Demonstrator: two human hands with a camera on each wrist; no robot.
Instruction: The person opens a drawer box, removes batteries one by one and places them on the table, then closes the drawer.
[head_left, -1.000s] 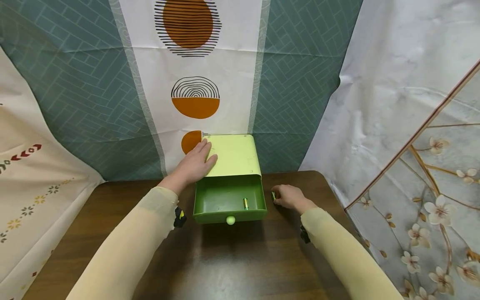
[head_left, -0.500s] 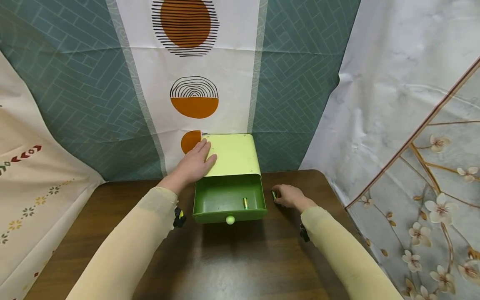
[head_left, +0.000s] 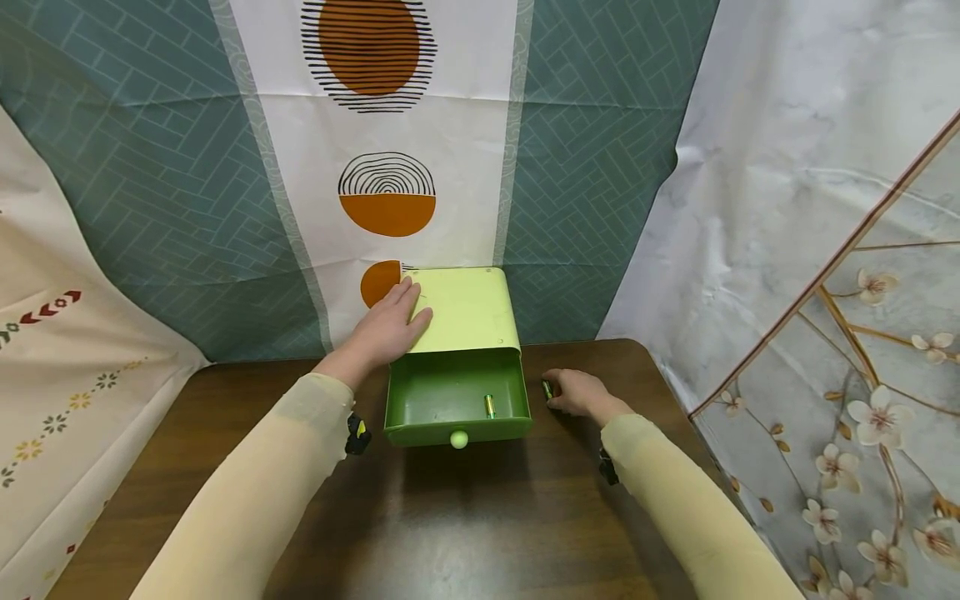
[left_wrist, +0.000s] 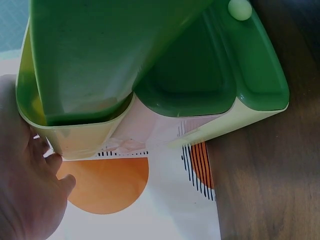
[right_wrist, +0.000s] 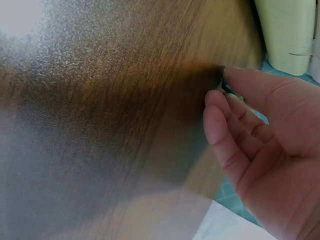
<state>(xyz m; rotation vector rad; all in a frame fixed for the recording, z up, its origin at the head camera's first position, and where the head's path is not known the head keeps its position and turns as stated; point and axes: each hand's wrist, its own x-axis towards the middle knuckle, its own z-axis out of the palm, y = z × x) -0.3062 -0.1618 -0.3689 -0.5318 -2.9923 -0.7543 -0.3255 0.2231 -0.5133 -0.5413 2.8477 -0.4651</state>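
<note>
A pale green box (head_left: pixel 468 304) stands at the table's back, its dark green drawer (head_left: pixel 431 396) pulled out toward me. My left hand (head_left: pixel 384 329) rests on the left part of the box's top, fingers extended. Inside the drawer, toward the right, lies a green and gold battery (head_left: pixel 490 407). To the right of the drawer, my right hand (head_left: pixel 579 392) pinches a second battery (head_left: pixel 547 390) between thumb and fingers, low at the table. In the right wrist view that battery is mostly hidden by the fingertips.
The brown wooden table (head_left: pixel 450 525) reaches under both forearms. A round light green knob (head_left: pixel 459 439) sticks out from the drawer's front. Behind the box hangs a patterned cloth (head_left: pixel 585 208), and a floral cloth (head_left: pixel 795 333) hangs at the right.
Both hands keep their places and the drawer stays out. Only a very slight shift of the whole head view shows.
</note>
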